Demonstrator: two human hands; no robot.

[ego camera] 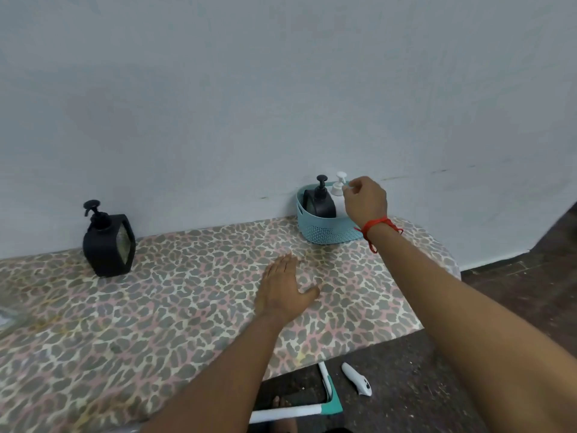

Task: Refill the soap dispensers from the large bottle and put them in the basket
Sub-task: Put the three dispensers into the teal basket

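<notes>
A light blue basket (324, 229) stands at the back right of the leopard-print board (175, 307), against the wall. Inside it are a black soap dispenser (320, 201) and a white soap dispenser (338, 185). My right hand (365, 200) is at the basket, fingers curled, pinching the nozzle of the white dispenser's pump. My left hand (285, 287) rests flat on the board in front of the basket, fingers straight. A larger black pump dispenser (107, 242) stands upright at the back left of the board.
The pale wall (281, 89) runs directly behind the board. On the dark floor in front lie a white controller (357, 379) and a white and teal board leg (299, 407). A clear object (7, 320) shows at the left edge.
</notes>
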